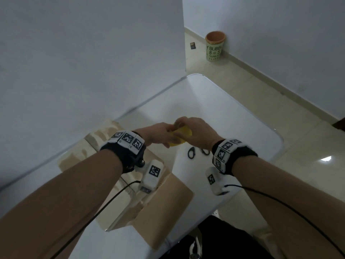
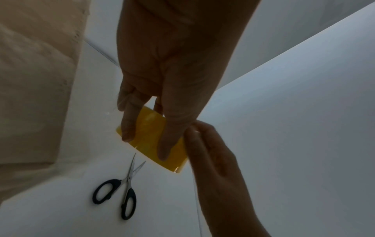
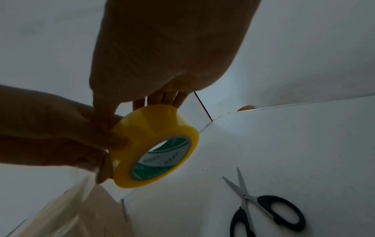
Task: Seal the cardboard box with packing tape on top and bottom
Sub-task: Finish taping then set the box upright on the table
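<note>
Left hand [image 2: 162, 83] grips the yellow tape roll [image 3: 154, 144], fingers curled over its outer band. Right hand [image 1: 197, 133] pinches at the roll's edge (probably the loose end; blurred). Cardboard box [image 1: 168, 199] below left wrist; scissors [image 2: 119, 192] under the fingertips.

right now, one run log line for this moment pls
left hand grips tape roll | right hand picks at tape end | scissors on table | box unsealed
</note>
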`<control>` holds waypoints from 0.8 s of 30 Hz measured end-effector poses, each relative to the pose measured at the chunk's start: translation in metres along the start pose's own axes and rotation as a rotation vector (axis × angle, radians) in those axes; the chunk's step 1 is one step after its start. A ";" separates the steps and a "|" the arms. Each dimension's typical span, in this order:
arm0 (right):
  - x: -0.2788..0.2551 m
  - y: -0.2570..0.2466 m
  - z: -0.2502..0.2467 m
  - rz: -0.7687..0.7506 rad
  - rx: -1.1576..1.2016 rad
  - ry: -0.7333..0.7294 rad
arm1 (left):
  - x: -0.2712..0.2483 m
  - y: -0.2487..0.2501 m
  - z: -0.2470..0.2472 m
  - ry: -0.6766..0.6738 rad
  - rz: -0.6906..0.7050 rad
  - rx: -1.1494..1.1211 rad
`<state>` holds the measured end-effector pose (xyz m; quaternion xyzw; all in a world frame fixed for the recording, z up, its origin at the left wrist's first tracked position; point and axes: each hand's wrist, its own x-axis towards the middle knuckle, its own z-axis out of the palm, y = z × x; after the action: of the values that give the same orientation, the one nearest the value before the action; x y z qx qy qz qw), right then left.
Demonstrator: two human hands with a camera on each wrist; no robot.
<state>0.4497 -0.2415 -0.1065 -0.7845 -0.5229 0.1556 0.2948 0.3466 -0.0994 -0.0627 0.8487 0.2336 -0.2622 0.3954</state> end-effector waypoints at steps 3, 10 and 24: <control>0.002 -0.003 -0.006 0.004 -0.087 -0.141 | 0.002 0.002 -0.003 -0.027 0.025 0.091; 0.004 -0.007 -0.007 0.240 0.040 -0.239 | 0.003 -0.006 -0.008 0.116 0.100 0.292; 0.000 0.015 -0.013 0.423 -0.293 -0.294 | 0.025 0.025 0.020 0.152 0.124 -0.038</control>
<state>0.4682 -0.2498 -0.1059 -0.8794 -0.4018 0.2483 0.0605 0.3757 -0.1255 -0.0758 0.8714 0.2148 -0.1673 0.4081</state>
